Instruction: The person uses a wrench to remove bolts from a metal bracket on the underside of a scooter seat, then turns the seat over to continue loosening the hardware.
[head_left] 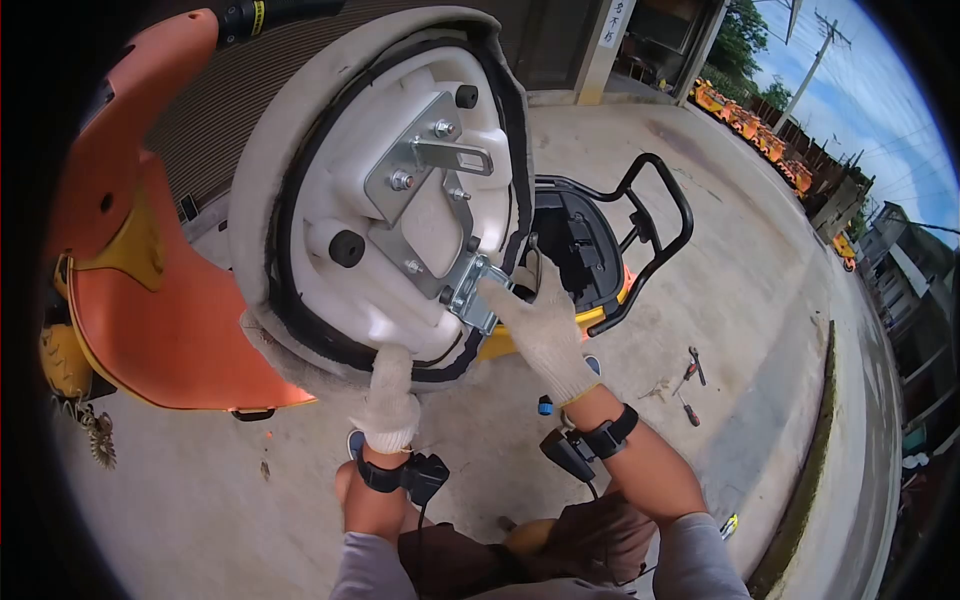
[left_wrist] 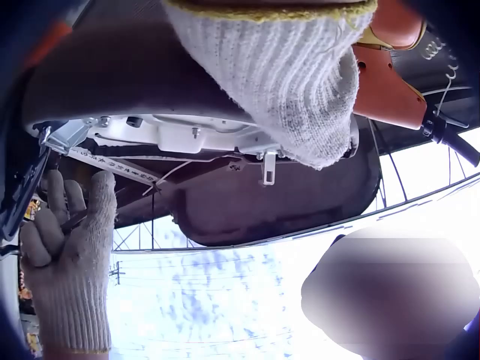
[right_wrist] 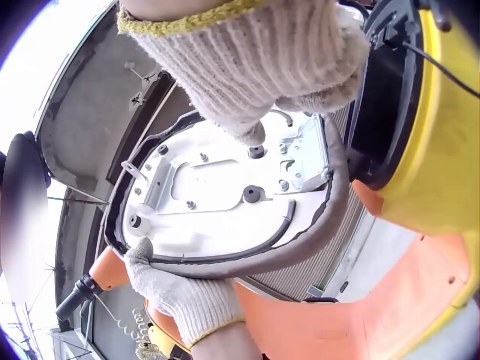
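Observation:
A scooter seat (head_left: 330, 190) is tipped up, its white underside (right_wrist: 217, 225) facing the person, with a metal bracket and black rubber stops. The gloved left hand (head_left: 388, 400) grips the seat's lower rim, thumb on the underside; the same hand (right_wrist: 184, 296) shows at the rim in the right wrist view. At the metal hinge (head_left: 477, 293) is the gloved right hand (head_left: 545, 325), its thumb close to the plate and its fingers bent behind it. In the left wrist view the right hand (left_wrist: 71, 262) has curled fingers with a dark, thin object among them; what it is cannot be told.
The orange and yellow scooter body (head_left: 170, 330) stands at left, with an open black storage bay (head_left: 575, 245) and a black rear rack (head_left: 685, 215) behind the seat. Tools (head_left: 690, 385) lie on the concrete ground at right. A shutter wall is behind.

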